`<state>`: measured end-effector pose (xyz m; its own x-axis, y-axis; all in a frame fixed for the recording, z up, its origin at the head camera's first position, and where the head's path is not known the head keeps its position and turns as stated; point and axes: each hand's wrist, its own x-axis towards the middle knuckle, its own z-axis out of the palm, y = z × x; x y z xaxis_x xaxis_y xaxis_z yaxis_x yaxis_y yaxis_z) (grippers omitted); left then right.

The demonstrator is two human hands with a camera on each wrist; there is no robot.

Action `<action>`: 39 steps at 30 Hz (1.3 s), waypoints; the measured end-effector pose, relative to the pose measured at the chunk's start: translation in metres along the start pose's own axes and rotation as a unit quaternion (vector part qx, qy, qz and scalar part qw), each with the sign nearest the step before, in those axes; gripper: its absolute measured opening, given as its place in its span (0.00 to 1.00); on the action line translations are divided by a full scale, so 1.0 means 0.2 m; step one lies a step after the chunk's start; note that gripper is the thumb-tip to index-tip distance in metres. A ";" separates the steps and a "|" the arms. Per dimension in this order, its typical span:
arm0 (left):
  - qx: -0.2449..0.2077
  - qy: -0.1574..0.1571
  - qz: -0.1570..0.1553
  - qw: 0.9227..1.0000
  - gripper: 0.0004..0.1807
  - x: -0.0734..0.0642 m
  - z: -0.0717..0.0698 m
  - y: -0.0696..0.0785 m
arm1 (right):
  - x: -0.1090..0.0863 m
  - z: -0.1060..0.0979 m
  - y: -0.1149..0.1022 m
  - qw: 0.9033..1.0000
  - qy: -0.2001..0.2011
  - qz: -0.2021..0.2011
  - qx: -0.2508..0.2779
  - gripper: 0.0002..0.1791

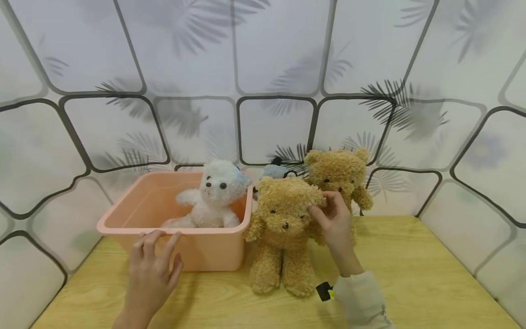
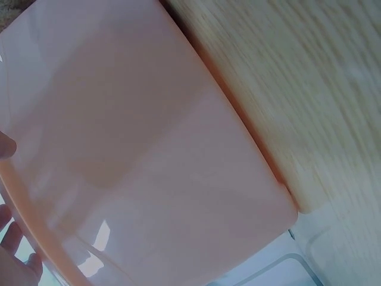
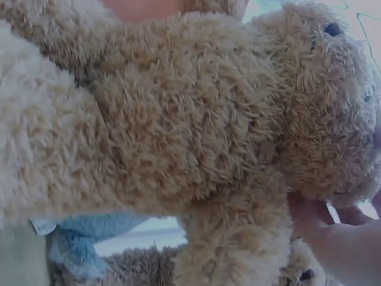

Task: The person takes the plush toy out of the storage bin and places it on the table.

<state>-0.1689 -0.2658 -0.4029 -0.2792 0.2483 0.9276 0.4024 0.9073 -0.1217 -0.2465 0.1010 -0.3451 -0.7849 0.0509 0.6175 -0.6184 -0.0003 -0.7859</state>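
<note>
A curly tan teddy bear (image 1: 283,237) stands upright on the table beside a pink plastic tub (image 1: 218,251). My right hand (image 1: 338,219) pinches the side of its head at the ear; in the right wrist view the bear's body fills most of the picture. At the tub's front rim, my left hand (image 1: 149,265) rests its fingertips, the thumb apart from them and lower, by the outer wall. Inside the tub, against its right end, sits a white plush bear (image 1: 213,196) with a bluish ear.
A second tan teddy bear (image 1: 339,169) is behind the right hand. Between the two bears, partly hidden, is a blue plush toy (image 1: 273,171). A black tag (image 1: 324,291) shows near the right sleeve. Patterned cloth (image 1: 279,128) walls in the wooden table (image 1: 411,274).
</note>
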 end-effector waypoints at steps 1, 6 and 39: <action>0.000 -0.001 -0.001 1.000 0.21 0.00 0.00 0.00 | 0.00 -0.01 -0.01 1.000 -0.012 0.016 -0.011 0.17; -0.001 -0.001 -0.001 1.000 0.21 0.01 0.00 0.00 | 0.02 -0.08 -0.03 0.987 -0.082 0.119 -0.067 0.29; -0.005 0.009 0.005 1.000 0.21 -0.01 0.01 -0.01 | -0.03 -0.08 0.12 0.924 -0.216 0.314 -0.034 0.41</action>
<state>-0.1704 -0.2665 -0.4044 -0.2584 0.2512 0.9328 0.4132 0.9016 -0.1283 -0.2560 0.1167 -0.3675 -0.9396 -0.3417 -0.0172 -0.0435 0.1691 -0.9846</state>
